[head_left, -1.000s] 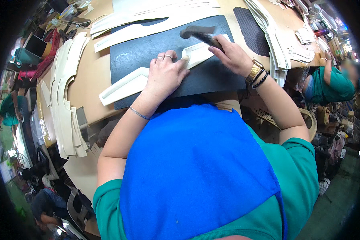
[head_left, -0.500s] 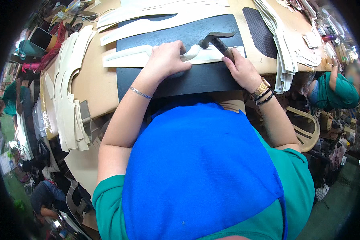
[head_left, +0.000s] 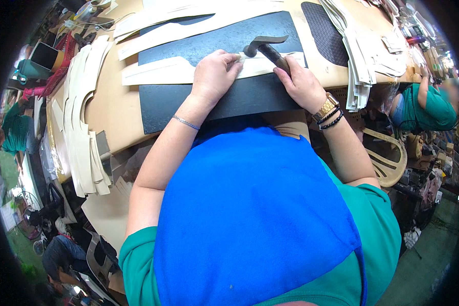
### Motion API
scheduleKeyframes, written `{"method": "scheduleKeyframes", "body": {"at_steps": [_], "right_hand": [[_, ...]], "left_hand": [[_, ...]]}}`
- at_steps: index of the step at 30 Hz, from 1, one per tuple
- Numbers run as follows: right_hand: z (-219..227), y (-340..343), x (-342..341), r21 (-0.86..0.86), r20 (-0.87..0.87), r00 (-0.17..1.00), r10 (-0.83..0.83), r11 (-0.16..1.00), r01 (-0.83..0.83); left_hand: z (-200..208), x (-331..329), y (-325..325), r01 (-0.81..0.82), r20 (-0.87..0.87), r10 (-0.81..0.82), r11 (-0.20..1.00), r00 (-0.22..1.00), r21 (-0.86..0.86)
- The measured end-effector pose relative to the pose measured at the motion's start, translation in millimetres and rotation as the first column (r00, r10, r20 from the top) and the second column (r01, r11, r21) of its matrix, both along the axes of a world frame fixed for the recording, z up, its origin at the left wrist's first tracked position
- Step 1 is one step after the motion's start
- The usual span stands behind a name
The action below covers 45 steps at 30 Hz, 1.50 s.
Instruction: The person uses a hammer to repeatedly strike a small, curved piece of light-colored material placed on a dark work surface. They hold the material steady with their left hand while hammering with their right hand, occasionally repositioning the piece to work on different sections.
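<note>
A long cream-coloured piece of sheet material [head_left: 155, 73] lies across a dark board [head_left: 229, 99] on the table. My left hand [head_left: 212, 76] rests over its middle, thumb and fingers pinching its upper edge, where a bit of material stands up. In my right hand [head_left: 303, 86] is a hammer [head_left: 271, 51], gripped by its dark handle. The hammer's round face hovers at or just above the piece, right beside my left fingertips; I cannot tell whether it touches. The piece's right end passes under the hammer handle.
More cream pieces [head_left: 188, 29] lie along the board's far side. Stacks of cut pieces hang over the table edge at left [head_left: 76, 117] and right [head_left: 359, 66]. A dark textured mat [head_left: 324, 33] lies at far right. A co-worker [head_left: 426, 107] sits at right, near a plastic chair [head_left: 387, 158].
My left hand has slid right along the piece, its fingers now closer to the hammer head. The raised curl between them has shrunk. The whole view has shifted slightly.
</note>
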State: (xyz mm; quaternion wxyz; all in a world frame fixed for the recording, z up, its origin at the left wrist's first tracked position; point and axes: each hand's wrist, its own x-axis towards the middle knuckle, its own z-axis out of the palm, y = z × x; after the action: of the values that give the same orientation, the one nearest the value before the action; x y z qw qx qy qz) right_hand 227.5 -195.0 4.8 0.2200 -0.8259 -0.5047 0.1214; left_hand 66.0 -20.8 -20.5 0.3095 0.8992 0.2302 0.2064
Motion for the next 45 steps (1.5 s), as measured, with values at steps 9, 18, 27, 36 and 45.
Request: {"method": "scheduleKeyframes", "body": {"at_steps": [9,18,27,36,45], "right_hand": [[23.8,19.2,-1.6,-0.012,0.127,0.975,0.181,0.983,-0.181],[17.3,21.2,6.6,-0.118,0.155,0.963,0.22,0.972,-0.203],[28.1,19.4,6.9,-0.033,0.083,0.961,0.265,0.964,-0.263],[38.5,24.4,5.0,-0.159,0.147,0.95,0.275,0.955,-0.252],[51.1,25.4,-0.7,-0.094,0.201,0.919,0.34,0.94,-0.327]], "left_hand": [[-4.2,2.2,-2.5,0.075,0.018,-0.085,0.95,0.996,0.303],[9.7,-9.4,7.5,0.063,-0.085,-0.053,0.991,0.995,0.121],[-0.5,-17.3,11.6,0.123,-0.074,-0.107,0.956,0.992,0.266],[0.0,-21.2,14.3,0.109,-0.033,-0.106,0.987,0.994,0.118],[3.9,-31.1,23.7,0.188,-0.11,-0.17,0.966,0.979,0.178]]}}
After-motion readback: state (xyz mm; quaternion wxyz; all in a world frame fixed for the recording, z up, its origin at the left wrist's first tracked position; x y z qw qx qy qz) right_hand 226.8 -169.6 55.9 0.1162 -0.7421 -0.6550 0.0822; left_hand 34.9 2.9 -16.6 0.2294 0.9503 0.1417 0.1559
